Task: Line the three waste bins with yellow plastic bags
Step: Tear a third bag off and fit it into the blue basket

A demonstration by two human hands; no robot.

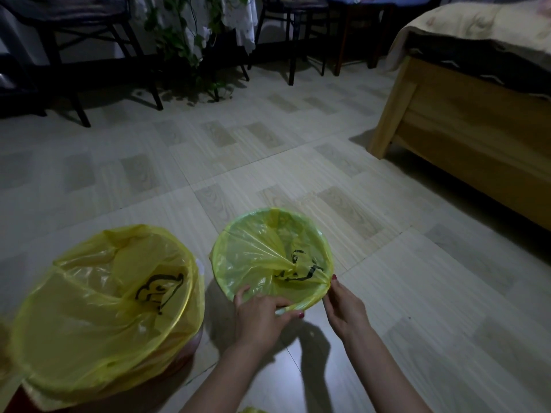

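Yellow plastic bag (262, 257) stretched over small round bin (323, 242) on tiled floor (417, 278), black print puckered near right rim. Left hand (259, 315) pinching bag's edge at near rim, thumb and fingers closed on film. Right hand (343, 308) gripping gathered plastic at right rim. Larger bin (185, 362) just left, already lined with second yellow bag (98, 317). Wooden bed frame (465, 123) far right.
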